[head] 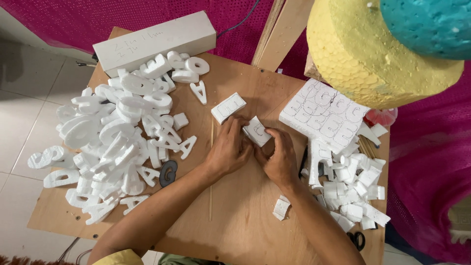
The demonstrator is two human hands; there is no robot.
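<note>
Item held: small white foam block [256,131], marked with an outlined letter, tilted on one corner above the plywood tabletop [235,216].

Grip, left hand [228,149]: fingers closed against the block's left side and lower edge.

Grip, right hand [280,156]: fingers closed on the block's right and lower side, thumb beside the left hand; the two hands touch beneath the block.

Just up-left of the grip: second white foam block [228,107] with an outlined letter, lying flat, apart from the hands.

Up-right of the grip: white foam sheet [324,113] covered in traced letter outlines.

Right of and below the grip: heap of white foam offcuts [355,191].

Well left of the grip: large pile of cut white foam letters [115,142]; one dark grey letter [168,172] at its near edge.

Far side, beyond the pile: long white foam bar [157,41].

Left of the grip: thin wooden stick [211,196] lying lengthwise.

Upper right, overhead: yellow foam dome [363,59] with teal foam piece [427,24].
</note>
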